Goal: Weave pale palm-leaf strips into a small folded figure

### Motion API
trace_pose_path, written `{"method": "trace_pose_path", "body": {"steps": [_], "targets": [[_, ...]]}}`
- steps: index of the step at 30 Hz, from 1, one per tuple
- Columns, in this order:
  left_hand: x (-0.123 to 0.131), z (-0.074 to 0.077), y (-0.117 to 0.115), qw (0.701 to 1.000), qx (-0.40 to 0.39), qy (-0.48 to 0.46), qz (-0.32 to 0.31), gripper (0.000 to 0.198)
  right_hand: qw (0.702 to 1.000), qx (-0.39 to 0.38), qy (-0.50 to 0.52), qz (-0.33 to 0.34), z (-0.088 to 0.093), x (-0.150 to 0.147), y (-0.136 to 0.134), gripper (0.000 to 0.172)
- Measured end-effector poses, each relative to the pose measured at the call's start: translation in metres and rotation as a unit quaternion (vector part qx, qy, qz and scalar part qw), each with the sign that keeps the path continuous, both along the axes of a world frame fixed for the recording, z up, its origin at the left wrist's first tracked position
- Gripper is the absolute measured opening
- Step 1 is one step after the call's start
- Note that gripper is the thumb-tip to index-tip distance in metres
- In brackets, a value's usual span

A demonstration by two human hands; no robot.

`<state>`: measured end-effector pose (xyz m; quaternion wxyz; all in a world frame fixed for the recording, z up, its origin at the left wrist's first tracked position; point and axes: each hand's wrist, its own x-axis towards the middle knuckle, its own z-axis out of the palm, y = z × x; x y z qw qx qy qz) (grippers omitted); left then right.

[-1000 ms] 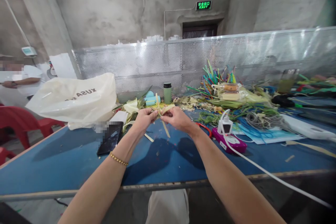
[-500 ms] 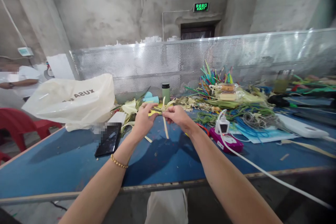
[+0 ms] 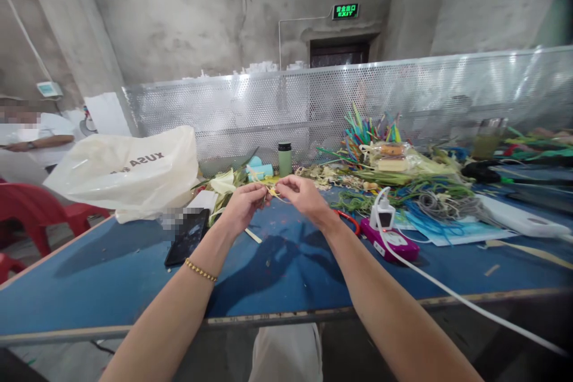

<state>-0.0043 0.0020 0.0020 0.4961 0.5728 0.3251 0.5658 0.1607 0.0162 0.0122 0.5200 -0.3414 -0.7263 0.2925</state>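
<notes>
Between my two hands, above the blue table (image 3: 268,274), is a narrow pale yellow strip (image 3: 273,191) that looks like dried husk or straw. My left hand (image 3: 244,206), with a gold bead bracelet (image 3: 200,270) at its wrist, pinches one part of it between thumb and fingers. My right hand (image 3: 305,198) pinches it close by, fingertips nearly meeting the left ones. The fingers partly hide how the strip is folded or crossed. On the table below lies a short loose pale strip (image 3: 253,236). Pale husk leaves (image 3: 222,184) lie just beyond my left hand.
A black tablet (image 3: 187,240) and a white plastic bag (image 3: 120,170) are on the left. Behind my hands stands a green bottle (image 3: 285,162). To the right are a purple power socket (image 3: 396,243) with a white cable and tangled cords (image 3: 441,206). A person (image 3: 40,134) is at far left.
The strip that hung down with a crossing piece between my hands has been turned up and in. My left fingers, spread before, have closed around it.
</notes>
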Motion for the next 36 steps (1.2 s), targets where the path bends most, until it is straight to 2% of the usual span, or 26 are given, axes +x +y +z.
{"method": "trace_pose_path", "body": {"steps": [3, 5, 9, 13, 17, 20, 23, 27, 33, 36], "targets": [[0.001, -0.001, 0.001, 0.998, -0.043, -0.046, -0.008, 0.015, 0.998, 0.031, -0.043, 0.028, -0.005, -0.004, 0.0, 0.026], [0.002, -0.002, 0.001, 0.998, -0.046, -0.043, -0.007, 0.015, 0.993, 0.075, -0.093, 0.012, -0.008, -0.005, -0.001, 0.027], [0.005, -0.004, -0.001, 1.0, -0.028, 0.005, -0.005, 0.021, 0.971, 0.172, -0.161, -0.03, -0.01, -0.003, 0.001, 0.013], [0.002, -0.004, -0.001, 0.997, 0.006, 0.073, 0.025, 0.024, 0.95, 0.225, -0.208, -0.066, -0.008, -0.002, 0.003, 0.013], [-0.002, -0.005, 0.003, 0.989, 0.041, 0.13, 0.051, 0.026, 0.95, 0.222, -0.202, -0.08, -0.005, -0.002, 0.001, 0.012], [-0.003, -0.005, 0.005, 0.987, 0.051, 0.138, 0.071, 0.024, 0.958, 0.21, -0.182, -0.071, -0.003, -0.002, -0.002, 0.012], [-0.003, -0.005, 0.003, 0.989, 0.066, 0.121, 0.058, 0.02, 0.959, 0.215, -0.17, -0.069, -0.005, -0.003, -0.002, 0.012], [-0.001, -0.004, 0.001, 0.992, 0.062, 0.105, 0.018, 0.018, 0.947, 0.252, -0.181, -0.087, -0.011, -0.006, 0.002, 0.012], [0.002, -0.006, 0.001, 0.992, 0.058, 0.103, 0.049, 0.017, 0.94, 0.258, -0.21, -0.068, -0.01, -0.004, 0.0, 0.014], [0.002, -0.006, 0.001, 0.984, 0.086, 0.141, 0.062, 0.01, 0.943, 0.253, -0.181, -0.117, -0.004, 0.0, -0.003, 0.016]]}}
